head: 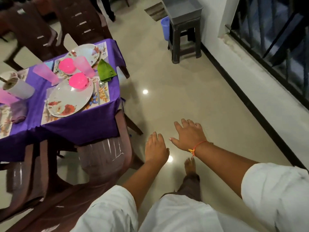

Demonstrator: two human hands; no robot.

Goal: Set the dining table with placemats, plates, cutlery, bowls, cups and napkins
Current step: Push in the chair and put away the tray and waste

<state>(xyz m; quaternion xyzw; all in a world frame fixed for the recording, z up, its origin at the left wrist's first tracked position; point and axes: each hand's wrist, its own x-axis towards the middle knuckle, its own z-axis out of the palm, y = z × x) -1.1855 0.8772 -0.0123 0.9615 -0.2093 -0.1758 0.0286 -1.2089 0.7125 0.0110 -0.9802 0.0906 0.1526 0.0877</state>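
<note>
**A:** From the head view, what do we have in our hands?

**B:** Nothing. Our left hand (156, 149) and right hand (189, 135) hang over the floor (167, 72), palms down. The fingers are straight and loosely spread, gripping nothing. The two hands are near each other but apart, and well away from the tabletop (80, 124).

**A:** And the settings?

**B:** They lie on the purple-covered tabletop at upper left. The near plate (68, 99) sits on a placemat (102, 96), with a pink bowl (78, 80) on its far edge and a spoon (101, 84) just beside it on the right. Behind it we see a second plate (85, 52) and another pink bowl (67, 65) beside it. A pink cup (82, 66) stands between the two plates, and a green napkin (106, 71) lies near the cloth's right edge.

**A:** Which step are we at?

**B:** We judge this corner laid and ourselves between items. We face the grey tub (183, 10) on the dark stool (185, 41) by the wall. We cannot see what the tub holds.

**A:** Next move?

**B:** Probably fetching whatever is missing. The places further left are blurred and cut off, so we cannot tell what that is. We would have to carry it round the chair (103, 156) tucked in at the corner.
</note>
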